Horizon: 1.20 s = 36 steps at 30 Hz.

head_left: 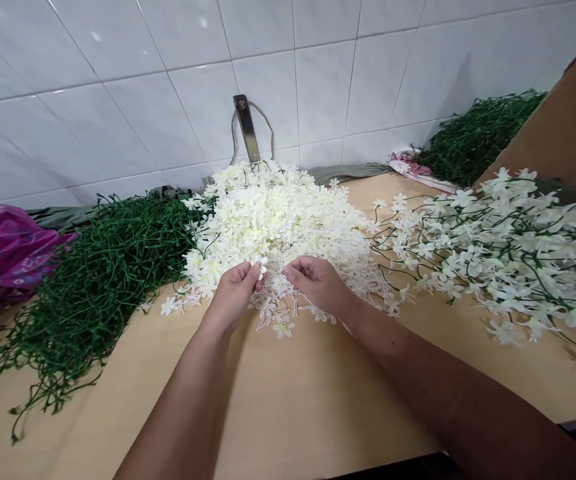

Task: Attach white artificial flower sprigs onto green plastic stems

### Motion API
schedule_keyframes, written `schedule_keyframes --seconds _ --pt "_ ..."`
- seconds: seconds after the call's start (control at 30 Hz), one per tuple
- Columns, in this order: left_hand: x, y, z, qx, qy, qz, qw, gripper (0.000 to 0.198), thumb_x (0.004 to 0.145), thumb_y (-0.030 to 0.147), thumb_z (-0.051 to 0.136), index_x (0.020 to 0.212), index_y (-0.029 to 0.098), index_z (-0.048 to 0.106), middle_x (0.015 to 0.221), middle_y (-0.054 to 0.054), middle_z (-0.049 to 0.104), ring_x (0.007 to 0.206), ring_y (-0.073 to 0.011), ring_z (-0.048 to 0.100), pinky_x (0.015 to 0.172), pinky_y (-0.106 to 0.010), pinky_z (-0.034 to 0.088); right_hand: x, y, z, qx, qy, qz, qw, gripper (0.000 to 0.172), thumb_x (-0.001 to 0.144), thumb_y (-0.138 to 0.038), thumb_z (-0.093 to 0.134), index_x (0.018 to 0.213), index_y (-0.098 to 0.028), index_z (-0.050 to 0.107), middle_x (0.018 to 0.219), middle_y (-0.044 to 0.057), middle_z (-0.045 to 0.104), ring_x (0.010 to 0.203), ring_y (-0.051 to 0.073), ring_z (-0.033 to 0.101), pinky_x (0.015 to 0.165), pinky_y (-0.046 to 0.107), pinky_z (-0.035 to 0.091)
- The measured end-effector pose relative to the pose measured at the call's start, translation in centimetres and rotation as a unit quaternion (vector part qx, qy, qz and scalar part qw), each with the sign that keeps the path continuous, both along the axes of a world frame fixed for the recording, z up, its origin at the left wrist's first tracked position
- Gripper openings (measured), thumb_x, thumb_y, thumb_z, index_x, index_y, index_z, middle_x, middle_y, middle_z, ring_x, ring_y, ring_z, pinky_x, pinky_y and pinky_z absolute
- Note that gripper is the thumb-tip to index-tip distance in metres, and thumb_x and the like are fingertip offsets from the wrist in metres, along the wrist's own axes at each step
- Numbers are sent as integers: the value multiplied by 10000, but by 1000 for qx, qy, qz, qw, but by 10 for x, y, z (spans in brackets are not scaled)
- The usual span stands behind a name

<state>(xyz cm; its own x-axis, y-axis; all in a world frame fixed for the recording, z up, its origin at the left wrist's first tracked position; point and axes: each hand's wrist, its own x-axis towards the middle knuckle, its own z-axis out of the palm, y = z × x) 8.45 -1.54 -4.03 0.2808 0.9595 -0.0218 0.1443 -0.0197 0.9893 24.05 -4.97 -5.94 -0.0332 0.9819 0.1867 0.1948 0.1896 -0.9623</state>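
A small white artificial flower (262, 268) is pinched between the thumb and fingers of my left hand (235, 293). To its right, my right hand (315, 283) is closed in a pinch just over the near side of the flower pile; whatever its fingertips hold, if anything, is too small to make out. A big heap of loose white artificial flower heads (278, 207) lies directly beyond both hands, with thin pale stalks showing along its near edge. One loose flower (283, 326) rests on the table below the gap between my hands.
Green plastic stems (113, 273) are piled at the left, beside a magenta plastic bag (8, 247). Stemmed white flowers (523, 260) spread across the right. Behind them are more green stems (473, 137) and a cardboard sheet (558, 113). A metal bar (247, 128) leans against the tiled wall.
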Motion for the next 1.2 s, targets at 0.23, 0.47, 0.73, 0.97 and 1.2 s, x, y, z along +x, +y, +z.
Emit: schedule_keyframes --seconds 0.23,0.47,0.73,0.97,1.2 --pt "8 -5 4 -35 -10 -26 999 201 626 306 635 576 132 547 537 15 534 525 -79 448 532 -196 341 0 1 0 3 -2 -3 1000 289 755 -405 480 739 -128 561 576 -9 489 513 75 418 493 205 357" --pt "11 -7 5 -17 -14 -11 1000 224 589 158 585 808 141 627 674 3 597 539 -79 466 495 -191 333 2 1 -1 13 -11 -10 1000 293 763 -390 473 754 -116 577 581 -7 482 523 77 417 492 207 351" --pt "9 -8 2 19 32 -20 999 182 619 153 556 787 151 628 589 20 561 501 -78 449 469 -190 314 -1 0 -2 1 10 -2 1000 291 735 -404 511 742 -119 569 574 -14 487 505 68 411 478 203 345" --pt "9 -6 -1 37 -9 -24 999 147 673 232 575 784 143 611 657 -2 588 663 -125 537 613 -225 397 -2 -1 0 -5 42 -7 999 284 705 -398 555 771 -123 576 633 12 563 533 75 472 488 203 388" --pt "11 -8 3 55 45 -19 997 131 687 259 530 635 139 530 563 22 498 537 -94 438 519 -210 337 -4 -3 2 -19 65 -9 998 341 658 -381 619 876 -122 581 758 44 598 608 91 536 562 224 454"
